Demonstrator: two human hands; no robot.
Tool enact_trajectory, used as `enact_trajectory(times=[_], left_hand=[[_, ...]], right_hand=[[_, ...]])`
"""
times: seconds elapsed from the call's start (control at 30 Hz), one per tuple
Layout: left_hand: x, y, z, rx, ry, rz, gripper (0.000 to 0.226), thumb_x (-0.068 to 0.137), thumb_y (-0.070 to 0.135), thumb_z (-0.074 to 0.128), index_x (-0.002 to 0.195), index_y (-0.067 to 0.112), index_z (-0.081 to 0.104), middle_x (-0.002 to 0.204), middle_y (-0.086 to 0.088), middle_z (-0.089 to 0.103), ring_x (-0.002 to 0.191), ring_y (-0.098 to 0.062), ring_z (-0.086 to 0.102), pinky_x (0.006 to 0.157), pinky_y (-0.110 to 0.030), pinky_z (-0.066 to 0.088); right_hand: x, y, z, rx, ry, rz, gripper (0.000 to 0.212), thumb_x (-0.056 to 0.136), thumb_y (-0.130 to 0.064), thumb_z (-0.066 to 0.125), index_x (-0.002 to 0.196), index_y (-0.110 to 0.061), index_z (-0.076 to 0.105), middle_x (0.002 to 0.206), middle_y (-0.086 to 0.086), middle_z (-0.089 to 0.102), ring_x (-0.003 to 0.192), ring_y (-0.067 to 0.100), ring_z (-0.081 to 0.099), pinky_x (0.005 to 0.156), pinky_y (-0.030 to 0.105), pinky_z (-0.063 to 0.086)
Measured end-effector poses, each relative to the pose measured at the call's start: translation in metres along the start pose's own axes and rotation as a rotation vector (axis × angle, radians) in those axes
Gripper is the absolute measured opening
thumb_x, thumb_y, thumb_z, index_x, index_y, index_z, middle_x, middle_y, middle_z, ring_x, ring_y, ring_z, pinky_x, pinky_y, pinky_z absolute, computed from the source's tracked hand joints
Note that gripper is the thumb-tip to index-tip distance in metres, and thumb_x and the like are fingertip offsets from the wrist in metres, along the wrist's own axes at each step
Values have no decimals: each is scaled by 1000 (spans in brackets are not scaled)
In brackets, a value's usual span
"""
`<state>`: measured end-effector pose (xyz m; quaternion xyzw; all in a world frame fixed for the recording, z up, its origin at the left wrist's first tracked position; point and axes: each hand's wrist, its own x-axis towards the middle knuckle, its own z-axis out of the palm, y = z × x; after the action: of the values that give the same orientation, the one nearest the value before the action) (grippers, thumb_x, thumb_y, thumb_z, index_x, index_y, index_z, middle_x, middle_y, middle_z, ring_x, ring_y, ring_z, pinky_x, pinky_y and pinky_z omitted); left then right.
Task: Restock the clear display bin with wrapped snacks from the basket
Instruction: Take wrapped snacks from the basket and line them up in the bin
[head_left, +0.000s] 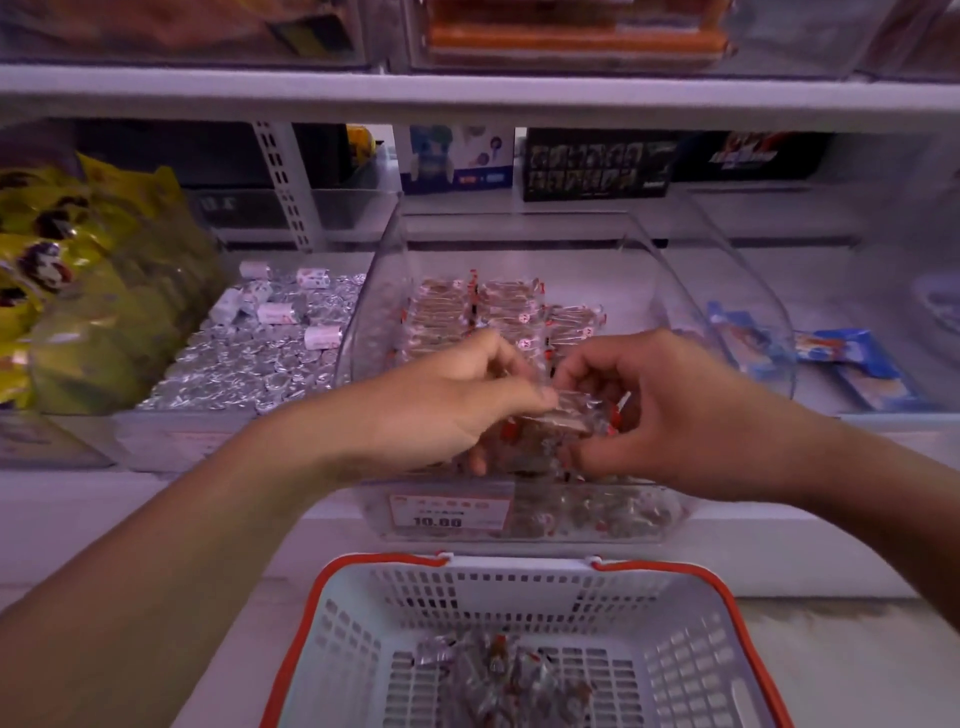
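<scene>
Both hands meet over the front of the clear plastic display bin (644, 249): the left hand (452, 400) and the right hand (644, 400) are pinched together on one small bundle of clear-wrapped brown snacks with red ends (563, 415), fingers curled around it from either side, low over the bin's front lip. Behind the bundle, at twelve o'clock, neat rows of the same crinkly, glossy wrappers already cover the back of the bin floor, and more show through the front wall beside the white and red price label (451, 514). At six o'clock, the pale perforated plastic basket with an orange rim (363, 613) holds only a loose scatter of wrapped pieces on its slotted bottom. By the look of it, restocking is well along, with a last few handfuls left to move. At nine o'clock lies a tray of shiny silver foil sweets (249, 358); at three o'clock, blue packets (852, 358).
</scene>
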<state>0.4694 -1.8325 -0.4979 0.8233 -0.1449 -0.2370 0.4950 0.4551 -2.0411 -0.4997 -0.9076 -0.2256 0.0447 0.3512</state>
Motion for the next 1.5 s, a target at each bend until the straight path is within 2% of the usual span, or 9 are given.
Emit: enact_trajectory(times=[0.13,0.27,0.6,0.73,0.83,0.97,1.23,1.4,1.5], left_hand=[[-2,5,-12,198,25,112,24,81,27,79,104,29,70,87,16,73,74,3,67,65,-8,49],[4,-1,-12,335,29,103,25,77,23,84,101,24,76,86,16,75,82,0,70,79,-19,55],[7,-15,-10,644,84,172,29,72,28,88,99,31,79,88,9,69,81,-8,63,80,-33,54],[7,-17,-15,692,30,215,27,79,35,82,105,30,78,94,11,62,88,-8,56,82,-27,47],[7,-17,-15,758,-9,211,25,85,38,75,110,34,76,99,15,55,95,-6,50,84,-24,40],[5,-19,-16,802,-48,196,26,91,39,68,116,40,72,110,11,48,107,-11,43,97,-27,37],[2,-20,-14,887,-86,173,27,97,45,53,120,45,67,125,10,42,118,-15,37,107,-35,33],[-2,-16,-13,786,136,301,21,92,39,65,112,32,69,109,10,56,102,-8,53,93,-30,44],[-3,-17,-13,771,178,291,38,96,38,59,134,30,58,126,12,56,117,-8,51,97,-22,38]], right_hand=[[3,-4,0,-102,-84,32,21,69,-26,80,85,-21,67,69,-2,67,59,11,59,57,33,49],[12,-4,4,-133,-152,95,21,69,-28,83,84,-19,71,65,-4,66,52,2,54,50,18,42],[16,-1,15,-114,-119,156,33,64,-29,89,94,-27,75,80,-2,70,74,13,65,74,36,56],[14,-2,10,-6,-165,201,34,70,-26,88,102,-25,77,77,6,72,62,7,59,64,31,53],[15,-3,12,-6,-121,277,27,65,-27,91,87,-19,79,65,0,73,53,3,59,58,22,49],[15,-4,15,28,-77,368,19,60,-25,93,67,-16,78,61,0,72,52,3,58,56,21,49],[16,-14,11,-127,-185,348,23,73,-35,84,70,-13,78,56,3,66,52,6,55,57,24,48],[13,-14,4,111,-101,514,31,88,-30,73,79,0,75,67,12,74,61,19,72,59,26,60],[13,-15,10,187,-76,578,34,96,-32,61,88,0,70,66,14,73,55,20,71,45,21,53]])
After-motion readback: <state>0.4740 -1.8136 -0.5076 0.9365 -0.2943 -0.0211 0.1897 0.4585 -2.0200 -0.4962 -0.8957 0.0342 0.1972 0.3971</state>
